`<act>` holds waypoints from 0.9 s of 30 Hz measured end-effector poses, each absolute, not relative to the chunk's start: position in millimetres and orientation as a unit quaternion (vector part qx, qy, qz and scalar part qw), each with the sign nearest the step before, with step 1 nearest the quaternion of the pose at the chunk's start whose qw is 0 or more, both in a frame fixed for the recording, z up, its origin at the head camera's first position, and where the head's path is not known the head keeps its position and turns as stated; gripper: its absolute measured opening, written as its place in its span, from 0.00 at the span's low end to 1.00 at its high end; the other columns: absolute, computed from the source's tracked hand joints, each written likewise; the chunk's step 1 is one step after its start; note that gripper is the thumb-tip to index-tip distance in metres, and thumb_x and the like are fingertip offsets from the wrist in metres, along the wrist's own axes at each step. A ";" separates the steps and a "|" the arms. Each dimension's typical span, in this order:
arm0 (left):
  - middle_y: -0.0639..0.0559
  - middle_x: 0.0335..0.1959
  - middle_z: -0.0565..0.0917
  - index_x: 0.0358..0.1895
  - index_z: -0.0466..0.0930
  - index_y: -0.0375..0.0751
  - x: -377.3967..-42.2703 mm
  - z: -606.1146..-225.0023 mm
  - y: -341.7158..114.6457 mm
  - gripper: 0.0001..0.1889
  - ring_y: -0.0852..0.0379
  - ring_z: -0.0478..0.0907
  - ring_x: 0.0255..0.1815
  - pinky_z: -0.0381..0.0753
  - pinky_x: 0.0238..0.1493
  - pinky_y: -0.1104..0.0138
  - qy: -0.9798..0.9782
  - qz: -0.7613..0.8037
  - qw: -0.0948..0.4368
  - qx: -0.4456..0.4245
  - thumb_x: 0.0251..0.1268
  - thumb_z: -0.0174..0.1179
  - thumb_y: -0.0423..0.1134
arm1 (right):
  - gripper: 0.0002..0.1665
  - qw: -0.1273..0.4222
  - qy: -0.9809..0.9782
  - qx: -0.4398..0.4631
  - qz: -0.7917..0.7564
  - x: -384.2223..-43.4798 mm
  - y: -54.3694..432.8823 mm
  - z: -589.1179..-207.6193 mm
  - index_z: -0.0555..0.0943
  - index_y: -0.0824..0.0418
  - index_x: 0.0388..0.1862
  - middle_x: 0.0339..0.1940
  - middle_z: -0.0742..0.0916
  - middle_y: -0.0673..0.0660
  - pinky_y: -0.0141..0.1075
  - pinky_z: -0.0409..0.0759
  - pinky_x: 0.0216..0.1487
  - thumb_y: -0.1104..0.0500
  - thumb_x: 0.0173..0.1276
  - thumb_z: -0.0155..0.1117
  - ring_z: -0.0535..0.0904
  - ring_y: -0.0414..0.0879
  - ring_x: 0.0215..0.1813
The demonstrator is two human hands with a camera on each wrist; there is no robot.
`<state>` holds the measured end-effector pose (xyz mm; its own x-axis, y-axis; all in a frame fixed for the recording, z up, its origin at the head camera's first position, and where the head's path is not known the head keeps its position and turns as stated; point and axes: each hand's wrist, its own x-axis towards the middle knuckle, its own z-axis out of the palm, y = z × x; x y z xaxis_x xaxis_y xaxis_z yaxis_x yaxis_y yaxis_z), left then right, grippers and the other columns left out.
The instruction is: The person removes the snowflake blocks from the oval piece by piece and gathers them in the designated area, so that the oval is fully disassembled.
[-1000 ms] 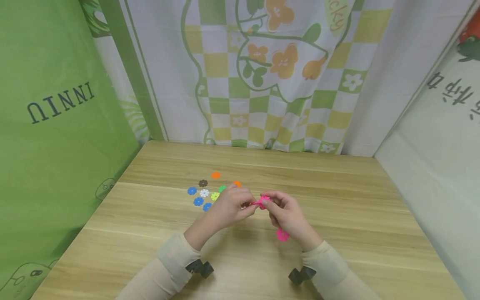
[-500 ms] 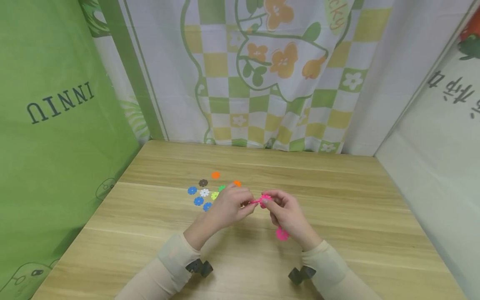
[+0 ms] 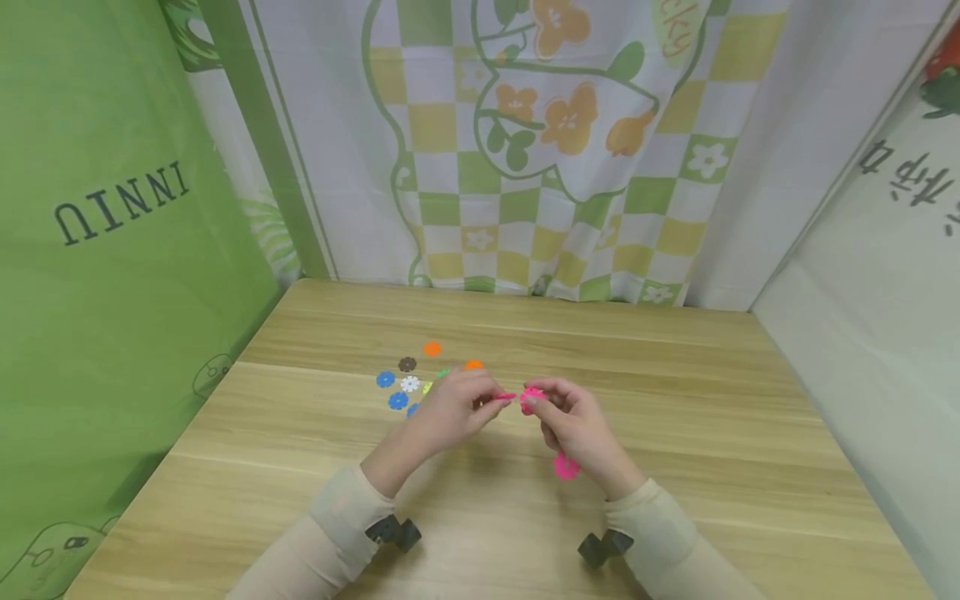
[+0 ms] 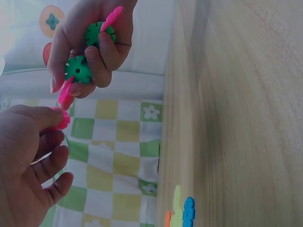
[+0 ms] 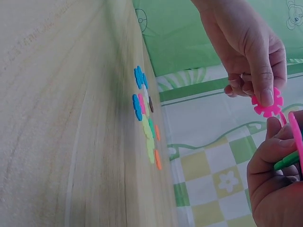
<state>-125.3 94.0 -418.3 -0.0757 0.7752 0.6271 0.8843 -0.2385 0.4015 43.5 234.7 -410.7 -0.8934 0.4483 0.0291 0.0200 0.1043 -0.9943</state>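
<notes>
My left hand (image 3: 442, 412) pinches a pink notched snowflake disc (image 5: 270, 105) between thumb and fingers. Facing it, my right hand (image 3: 588, 433) grips a joined group of notched discs. In the left wrist view this group has two green discs (image 4: 78, 69) and two pink ones, an end pink disc (image 4: 66, 92) pointing at the left hand's piece and another pink disc (image 4: 112, 18) at the far end. A narrow gap separates the two facing pink discs in the head view. Both hands are above the table; fingers partly cover the green discs.
On the wooden table (image 3: 675, 375), loose discs lie beyond and left of the left hand: blue discs (image 3: 398, 401), a white disc (image 3: 409, 383), a brown disc (image 3: 407, 364) and orange discs (image 3: 432, 348). The left forearm hides some. A patterned curtain (image 3: 517, 208) hangs behind the table.
The left hand has drawn slightly left with its pink disc. Earlier that disc met the right hand's pink disc; now a small gap shows. The right hand has hardly moved.
</notes>
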 end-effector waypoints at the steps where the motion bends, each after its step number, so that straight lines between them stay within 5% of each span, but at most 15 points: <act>1: 0.60 0.24 0.78 0.33 0.85 0.44 -125.9 -418.7 93.9 0.03 0.65 0.68 0.23 0.77 0.48 0.55 -0.613 -0.405 0.065 -0.676 0.59 0.70 0.34 | 0.23 0.164 -0.724 -0.162 0.650 43.5 234.7 -410.6 0.77 0.62 0.56 0.41 0.83 0.65 0.28 0.65 0.17 0.50 0.70 0.66 0.66 0.39 0.18; 8: 0.60 0.25 0.79 0.36 0.86 0.43 -130.1 -420.2 92.0 0.03 0.63 0.70 0.25 0.72 0.30 0.72 -0.620 -0.415 0.028 -0.665 0.60 0.69 0.33 | 0.23 0.161 -0.725 -0.165 0.649 43.5 235.4 -411.2 0.77 0.62 0.56 0.40 0.83 0.64 0.28 0.65 0.17 0.50 0.70 0.65 0.66 0.40 0.18; 21: 0.63 0.22 0.75 0.55 0.81 0.41 -134.3 -421.7 89.3 0.15 0.65 0.71 0.25 0.75 0.26 0.72 -0.660 -0.400 -0.044 -0.634 0.66 0.65 0.36 | 0.22 0.160 -0.733 -0.167 0.640 43.1 237.5 -413.6 0.77 0.62 0.56 0.40 0.84 0.63 0.29 0.66 0.17 0.49 0.71 0.63 0.67 0.40 0.18; 27: 0.64 0.23 0.77 0.49 0.82 0.41 -135.5 -424.3 88.3 0.11 0.66 0.72 0.24 0.75 0.26 0.72 -0.668 -0.402 -0.061 -0.623 0.66 0.65 0.35 | 0.21 0.159 -0.737 -0.163 0.636 43.2 237.8 -414.9 0.78 0.62 0.56 0.39 0.84 0.63 0.29 0.65 0.16 0.49 0.72 0.63 0.67 0.40 0.18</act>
